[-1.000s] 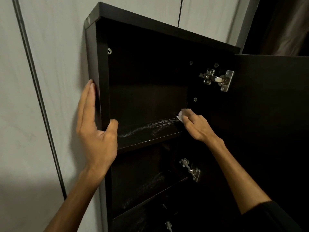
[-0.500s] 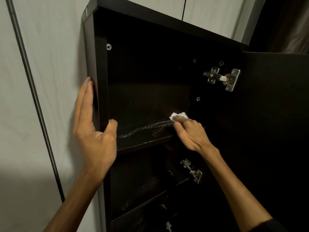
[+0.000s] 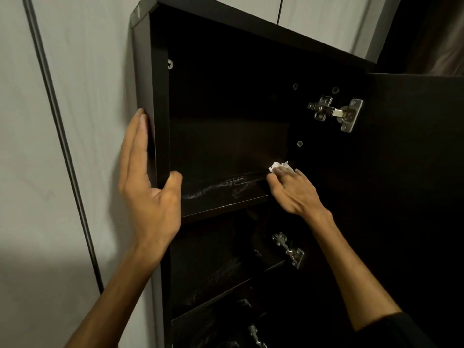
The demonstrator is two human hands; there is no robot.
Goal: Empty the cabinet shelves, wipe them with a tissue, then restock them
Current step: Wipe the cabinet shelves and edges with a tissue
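While pressed flat, tissue points inward.

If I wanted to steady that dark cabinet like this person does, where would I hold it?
Probably the left side panel, from the left: its front edge is bare, so fingers lie flat outside and the thumb hooks in front, as the left hand does.

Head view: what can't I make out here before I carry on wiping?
- Tissue: mostly hidden under the right hand.
- Lower shelves: too dark to tell whether they hold anything.
- Cabinet bottom: cut off by the frame's lower edge.
- Door: cut off at the right edge.
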